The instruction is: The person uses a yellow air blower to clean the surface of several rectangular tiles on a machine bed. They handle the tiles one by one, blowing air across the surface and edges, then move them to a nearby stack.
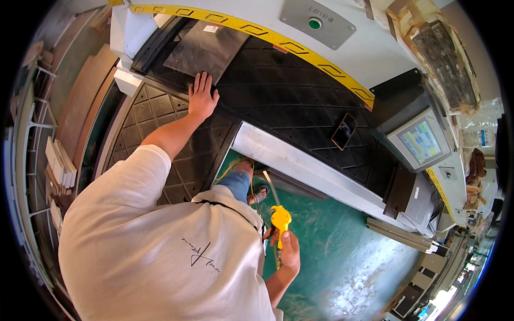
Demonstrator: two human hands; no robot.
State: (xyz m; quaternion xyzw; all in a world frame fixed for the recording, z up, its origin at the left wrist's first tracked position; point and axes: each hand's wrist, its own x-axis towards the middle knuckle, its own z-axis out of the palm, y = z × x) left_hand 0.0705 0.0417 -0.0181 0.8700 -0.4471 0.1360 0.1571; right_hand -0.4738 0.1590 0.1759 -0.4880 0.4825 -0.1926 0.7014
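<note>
My left hand is stretched forward, its fingers spread and laid flat at the near edge of a dark grey panel. A small white label is stuck on that panel, which lies on the black ribbed machine table. Down at my right side, my right hand is wrapped around a yellow air blow gun. Its thin metal nozzle points up and away from me, and a yellowish hose hangs below the grip. Part of the handle is hidden by my fingers.
A phone lies on the table, near a touchscreen on the right. A white beam with a yellow strip and a green button spans the far side. The white table edge borders the green floor. Boards stand at left.
</note>
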